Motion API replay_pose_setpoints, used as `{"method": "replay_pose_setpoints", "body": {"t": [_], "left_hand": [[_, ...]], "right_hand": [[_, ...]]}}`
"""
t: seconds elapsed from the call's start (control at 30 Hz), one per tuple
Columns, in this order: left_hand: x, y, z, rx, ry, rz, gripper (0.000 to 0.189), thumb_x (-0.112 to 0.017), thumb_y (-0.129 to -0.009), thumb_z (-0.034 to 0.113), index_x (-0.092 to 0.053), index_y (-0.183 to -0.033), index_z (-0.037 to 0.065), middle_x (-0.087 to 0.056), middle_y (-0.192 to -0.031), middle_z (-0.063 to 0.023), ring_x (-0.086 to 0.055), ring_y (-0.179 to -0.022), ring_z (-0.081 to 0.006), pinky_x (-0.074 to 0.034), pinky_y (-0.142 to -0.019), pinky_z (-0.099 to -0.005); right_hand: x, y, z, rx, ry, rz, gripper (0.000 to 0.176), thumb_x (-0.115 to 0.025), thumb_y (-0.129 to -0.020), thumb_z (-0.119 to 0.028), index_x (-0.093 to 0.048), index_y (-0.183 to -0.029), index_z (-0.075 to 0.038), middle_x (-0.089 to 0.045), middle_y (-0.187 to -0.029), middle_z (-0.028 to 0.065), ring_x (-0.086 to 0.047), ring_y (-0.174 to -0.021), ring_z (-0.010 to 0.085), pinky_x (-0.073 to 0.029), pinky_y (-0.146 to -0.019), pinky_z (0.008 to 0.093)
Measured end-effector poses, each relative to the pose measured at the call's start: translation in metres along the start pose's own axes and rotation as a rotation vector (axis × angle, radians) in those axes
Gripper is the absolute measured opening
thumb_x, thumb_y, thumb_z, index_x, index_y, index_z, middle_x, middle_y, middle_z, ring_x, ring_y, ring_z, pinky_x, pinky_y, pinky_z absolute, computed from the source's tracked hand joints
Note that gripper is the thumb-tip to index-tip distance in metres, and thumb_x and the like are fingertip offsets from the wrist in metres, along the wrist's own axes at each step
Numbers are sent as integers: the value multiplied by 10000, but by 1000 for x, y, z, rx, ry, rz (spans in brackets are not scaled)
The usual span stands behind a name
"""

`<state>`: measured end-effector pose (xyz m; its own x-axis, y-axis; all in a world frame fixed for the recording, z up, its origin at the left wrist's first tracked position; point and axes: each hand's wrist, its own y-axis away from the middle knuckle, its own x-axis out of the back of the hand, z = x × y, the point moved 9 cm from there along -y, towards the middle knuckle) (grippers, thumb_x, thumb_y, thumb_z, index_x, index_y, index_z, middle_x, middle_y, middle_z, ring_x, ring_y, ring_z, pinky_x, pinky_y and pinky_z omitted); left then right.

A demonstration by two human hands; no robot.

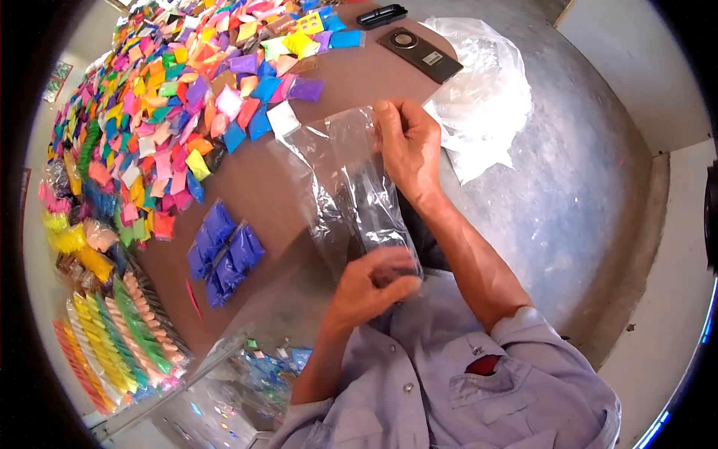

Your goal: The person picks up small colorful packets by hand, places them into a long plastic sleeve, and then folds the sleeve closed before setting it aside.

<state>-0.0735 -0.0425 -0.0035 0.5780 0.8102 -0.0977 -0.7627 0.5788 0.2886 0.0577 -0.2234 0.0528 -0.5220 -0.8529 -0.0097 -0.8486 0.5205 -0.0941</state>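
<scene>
A long, clear plastic bag (pixel 366 198) is stretched between my two hands. My right hand (pixel 411 146) pinches its upper end between thumb and bent fingers. Lower down, near my shirt, the fingers and thumb of my left hand (pixel 374 288) curl round the bag's other end, slightly blurred. The bag looks flat and see-through, with nothing visible inside. Left of it, a bundle of blue-purple packets (pixel 224 251) lies on the brown table (pixel 262 179). A white packet (pixel 283 120) lies close to the bag's upper left edge.
Many small coloured packets (pixel 179 97) cover the table's far left. Rows of packed strips (pixel 112 337) lie at the lower left. A dark phone (pixel 420 54) and a black object (pixel 381 15) rest near the far edge, beside a large white plastic bag (pixel 479 97).
</scene>
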Motion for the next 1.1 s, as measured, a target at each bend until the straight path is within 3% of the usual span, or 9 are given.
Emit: {"method": "replay_pose_setpoints", "body": {"t": [0.07,0.2,0.27,0.57,0.63,0.7,0.73,0.87,1.1], "left_hand": [[-15,5,1,40,-184,-94,440,-870,-913,159,-741,-1312,24,-816,-1119,-46,-667,-761,-85,-558,-725,-260],[-5,9,2,-38,-318,-38,412,-852,-911,155,-749,-1296,52,-827,-1077,-85,-716,-750,-124,-575,-709,-292],[-5,8,-1,-99,-402,-29,362,-817,-928,144,-750,-1277,72,-819,-1046,-134,-773,-780,-214,-598,-719,-346],[15,9,58,-152,-538,103,292,-812,-950,98,-773,-1235,50,-801,-1090,-183,-800,-935,-240,-623,-827,-367],[28,4,66,-175,-522,150,304,-816,-948,94,-771,-1244,44,-805,-1101,-179,-802,-954,-243,-623,-836,-365],[48,2,85,-447,-529,303,323,-809,-948,75,-770,-1266,33,-811,-1114,-166,-807,-989,-250,-623,-855,-344],[56,0,90,-488,-585,360,312,-787,-970,63,-764,-1276,9,-814,-1116,-159,-809,-987,-228,-621,-861,-325],[93,-22,83,-308,-288,412,292,-735,-1022,55,-728,-1295,-48,-802,-1101,-135,-779,-1000,-184,-616,-864,-322],[128,-63,93,-357,-278,437,501,-689,-1004,-16,-563,-1489,-23,-730,-1163,-113,-734,-993,-164,-588,-865,-321]], "right_hand": [[-4,-4,2,32,13,-10,276,-670,-1089,-285,-761,-1037,-30,-733,-777,46,-678,-684,145,-523,-692,332],[-9,-8,8,60,-9,-24,243,-678,-1084,-245,-759,-1040,-19,-734,-790,59,-671,-716,152,-523,-699,334],[-16,-7,4,74,-34,-38,245,-678,-1084,-244,-759,-1044,-16,-735,-792,57,-672,-725,149,-524,-703,334],[-52,-43,-44,243,-126,-45,316,-631,-1130,-260,-706,-958,-7,-633,-749,-8,-553,-627,62,-454,-572,253],[-68,-56,-57,304,-85,-61,330,-632,-1128,-286,-726,-1019,11,-643,-757,-4,-569,-642,66,-466,-580,255],[-90,-69,-57,260,-122,-122,344,-628,-1125,-292,-741,-1105,32,-680,-801,7,-595,-659,75,-482,-593,257],[-103,-74,-50,158,-101,-207,400,-640,-1112,-315,-706,-1265,49,-725,-902,38,-658,-743,109,-522,-656,275],[-120,-64,-34,97,-69,-296,517,-661,-1083,-366,-614,-1437,8,-767,-1154,160,-753,-940,235,-590,-860,357],[-90,3,-5,149,4,-325,533,-786,-998,-317,-646,-1419,-21,-735,-1225,190,-724,-1067,254,-589,-880,382]]}}
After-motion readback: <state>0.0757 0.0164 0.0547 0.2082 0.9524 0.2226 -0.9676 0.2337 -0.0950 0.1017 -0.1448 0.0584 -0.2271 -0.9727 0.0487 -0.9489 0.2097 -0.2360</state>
